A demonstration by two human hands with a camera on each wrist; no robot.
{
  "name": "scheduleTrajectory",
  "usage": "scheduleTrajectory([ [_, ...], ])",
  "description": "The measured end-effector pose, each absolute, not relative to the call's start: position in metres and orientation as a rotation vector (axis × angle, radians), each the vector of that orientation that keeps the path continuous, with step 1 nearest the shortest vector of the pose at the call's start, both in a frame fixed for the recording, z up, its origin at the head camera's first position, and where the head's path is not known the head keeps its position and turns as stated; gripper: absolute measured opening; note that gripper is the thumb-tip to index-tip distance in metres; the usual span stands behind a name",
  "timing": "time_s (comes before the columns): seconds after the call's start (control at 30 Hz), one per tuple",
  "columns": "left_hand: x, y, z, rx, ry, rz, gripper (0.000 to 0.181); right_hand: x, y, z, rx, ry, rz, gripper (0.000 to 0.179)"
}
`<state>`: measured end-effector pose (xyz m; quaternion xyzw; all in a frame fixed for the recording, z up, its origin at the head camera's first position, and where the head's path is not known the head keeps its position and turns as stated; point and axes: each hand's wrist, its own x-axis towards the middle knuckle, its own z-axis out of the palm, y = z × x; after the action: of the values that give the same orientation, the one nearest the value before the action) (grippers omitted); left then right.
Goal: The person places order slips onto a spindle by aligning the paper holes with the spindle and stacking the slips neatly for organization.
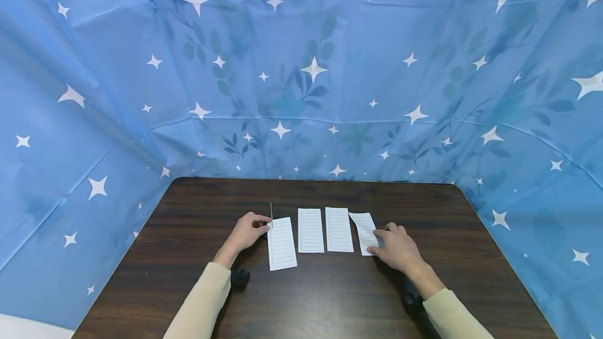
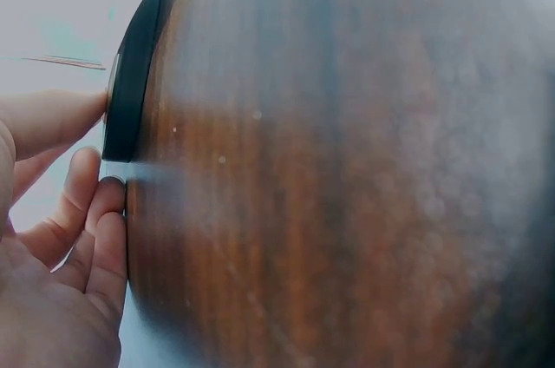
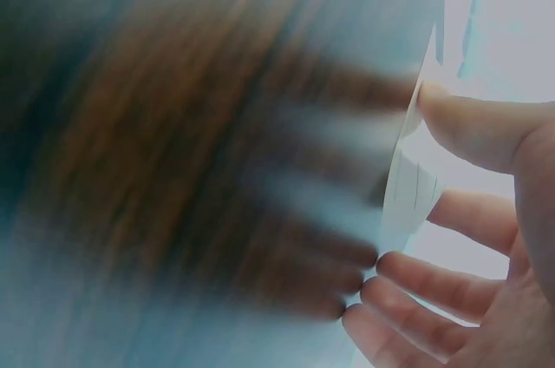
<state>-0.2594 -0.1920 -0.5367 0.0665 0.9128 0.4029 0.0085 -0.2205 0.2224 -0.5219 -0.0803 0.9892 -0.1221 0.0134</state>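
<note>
Several white lined paper sheets lie in a row. At the leftmost sheet (image 1: 282,245), my left hand (image 1: 245,232) grips the left edge with thumb and index finger. A thin upright piece (image 1: 271,211), of unclear kind, stands by those fingertips. In the left wrist view the thumb meets the side of a black block (image 2: 134,82), apparently beneath that sheet. The rightmost sheet (image 1: 363,229) is slightly bent and my right hand (image 1: 400,247) holds its right side. In the right wrist view the paper (image 3: 412,194) bulges between thumb and fingers.
Two more lined sheets, one left of centre (image 1: 311,230) and one right of it (image 1: 339,229), lie flat between the hands. Everything is on a dark wooden table (image 1: 306,297). A blue star-patterned cloth (image 1: 301,93) hangs behind and at the sides.
</note>
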Motion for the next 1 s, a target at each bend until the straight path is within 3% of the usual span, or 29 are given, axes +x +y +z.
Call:
scheduleTrajectory([
  [0.37,-0.2592,-0.1924,-0.5381,0.215,2.860,1.259,0.021,-0.2244,0.2174,-0.5157,-0.245,3.042,-0.493,0.060],
  [0.67,-0.2602,-0.1925,-0.5400,0.204,2.850,1.261,0.020,-0.2277,0.2196,-0.5153,-0.218,2.974,-0.821,0.049],
  [1.0,-0.2589,-0.1922,-0.5386,0.224,2.840,1.283,0.020,-0.2298,0.2185,-0.5188,-0.182,2.928,-0.951,0.057],
])
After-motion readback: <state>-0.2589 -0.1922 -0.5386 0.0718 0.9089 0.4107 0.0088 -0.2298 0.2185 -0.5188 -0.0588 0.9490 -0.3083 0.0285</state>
